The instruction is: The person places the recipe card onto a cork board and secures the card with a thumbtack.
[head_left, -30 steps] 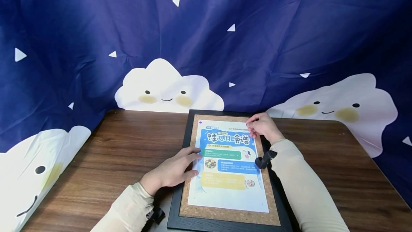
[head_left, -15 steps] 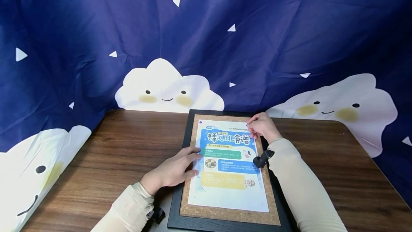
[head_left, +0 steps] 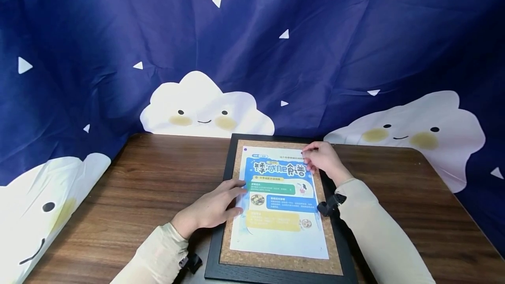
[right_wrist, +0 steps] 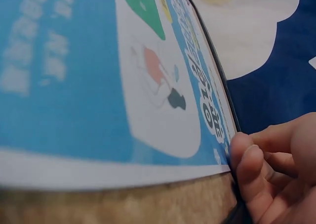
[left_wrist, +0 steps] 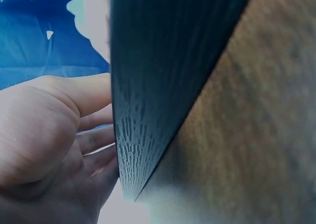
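A printed sheet [head_left: 282, 242] with blue, green and yellow panels lies on a black-framed cork board [head_left: 276, 264]. A small purple pushpin [head_left: 245, 149] sits in its top left corner. At the top right corner, my right hand [head_left: 324, 161] has thumb and forefinger pinched together, with a small dark purple pushpin [head_left: 302, 153] just showing at the tips. In the right wrist view the fingertips [right_wrist: 249, 162] hide this corner. My left hand [head_left: 211, 207] rests with spread fingers across the frame's left side and the sheet's left edge. The left wrist view shows its palm beside the black frame [left_wrist: 148, 85].
The board lies on a brown wooden table [head_left: 165, 170], reaching towards its back edge. Behind stands a dark blue curtain [head_left: 252, 34] printed with white clouds and triangles. Each wrist carries a small black camera [head_left: 191, 263] on a strap.
My right wrist and forearm have swung slightly right and down, while the fingertips stay at the same corner. The left hand, the sheet and the board have not visibly moved.
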`<state>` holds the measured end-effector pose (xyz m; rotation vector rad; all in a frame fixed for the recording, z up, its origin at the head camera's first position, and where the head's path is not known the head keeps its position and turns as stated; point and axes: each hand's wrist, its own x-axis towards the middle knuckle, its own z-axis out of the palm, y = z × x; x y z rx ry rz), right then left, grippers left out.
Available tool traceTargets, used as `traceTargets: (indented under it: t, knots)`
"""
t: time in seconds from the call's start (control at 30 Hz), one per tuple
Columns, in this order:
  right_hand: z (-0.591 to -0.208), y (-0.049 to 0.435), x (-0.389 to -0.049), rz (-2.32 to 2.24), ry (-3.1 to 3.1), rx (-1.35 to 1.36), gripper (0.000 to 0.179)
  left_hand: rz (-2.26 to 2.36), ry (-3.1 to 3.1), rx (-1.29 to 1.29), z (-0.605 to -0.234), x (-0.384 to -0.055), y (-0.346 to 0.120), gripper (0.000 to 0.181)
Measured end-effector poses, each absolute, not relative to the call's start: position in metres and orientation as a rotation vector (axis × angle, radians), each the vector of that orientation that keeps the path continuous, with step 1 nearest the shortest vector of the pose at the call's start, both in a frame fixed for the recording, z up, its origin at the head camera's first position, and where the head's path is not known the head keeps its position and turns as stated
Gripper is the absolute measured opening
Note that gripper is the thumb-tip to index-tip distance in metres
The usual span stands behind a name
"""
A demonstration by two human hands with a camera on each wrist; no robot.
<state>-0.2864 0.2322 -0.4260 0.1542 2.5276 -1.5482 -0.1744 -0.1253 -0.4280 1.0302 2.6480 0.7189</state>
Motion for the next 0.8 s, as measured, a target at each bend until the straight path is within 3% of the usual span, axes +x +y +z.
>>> traceTargets:
  t: [0.37,0.8]
  knots:
    - [-0.421,0.244,-0.258,-1.533,2.578,-0.005,0.026,0.716,2.648,1.032,-0.430,-0.173,-0.127,0.049]
    - [-0.402,0.283,-0.200,-1.414,2.730,-0.082,0.025,0.767,2.638,1.101,-0.434,-0.177,-0.128,0.050]
